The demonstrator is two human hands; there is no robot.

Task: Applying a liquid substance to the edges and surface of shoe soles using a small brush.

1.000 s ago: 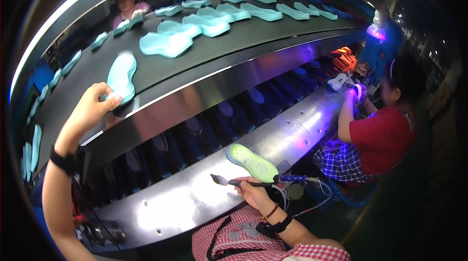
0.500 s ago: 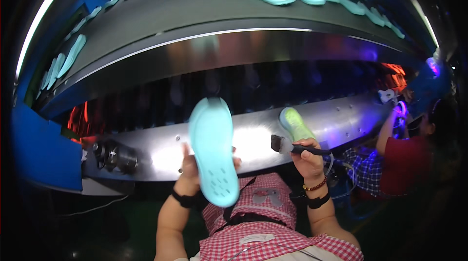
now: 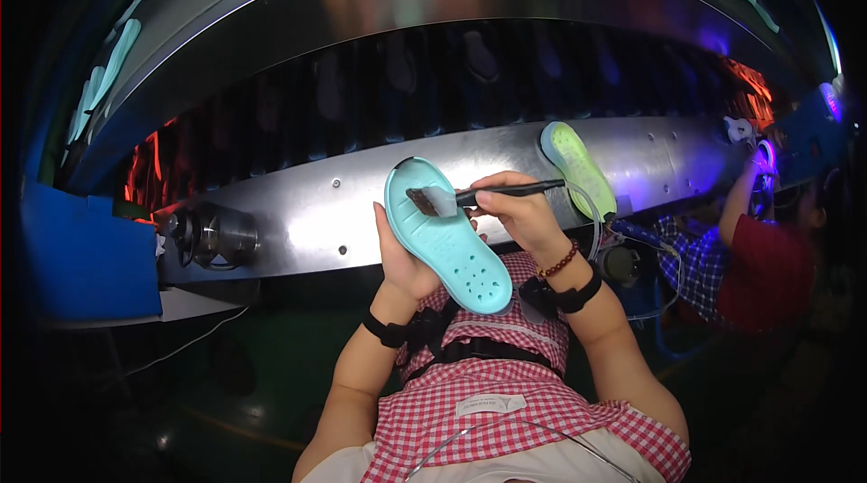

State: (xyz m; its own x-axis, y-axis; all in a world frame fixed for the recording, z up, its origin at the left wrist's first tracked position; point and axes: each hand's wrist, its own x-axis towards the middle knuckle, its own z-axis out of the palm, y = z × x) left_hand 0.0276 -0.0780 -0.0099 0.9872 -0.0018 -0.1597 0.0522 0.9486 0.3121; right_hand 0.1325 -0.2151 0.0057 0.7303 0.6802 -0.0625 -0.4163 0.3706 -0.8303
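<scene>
A light turquoise shoe sole [image 3: 433,244] with a raised rim and small holes at its near end lies tilted in my left hand [image 3: 404,257], whose thumb and palm hold its left side. My right hand [image 3: 521,212] grips a brush [image 3: 510,192] by its black handle, to which a thin clear hose is attached. The dark bristles touch, or hover just over, the inner face of the sole near its far end. Some right-hand fingers are hidden behind the sole's edge.
A shiny metal ledge [image 3: 298,203] runs across the front, carrying a yellow-green sole [image 3: 578,167] and a dark bottle [image 3: 217,235]. Beyond is a dark slot glowing red at both ends. More turquoise soles [image 3: 113,68] lie on the conveyor. A person in red [image 3: 768,271] works at the right.
The sole has turned to show its rimmed inner face and moved right. My right hand has brought the brush left onto or over it. The whole view has tilted downward.
</scene>
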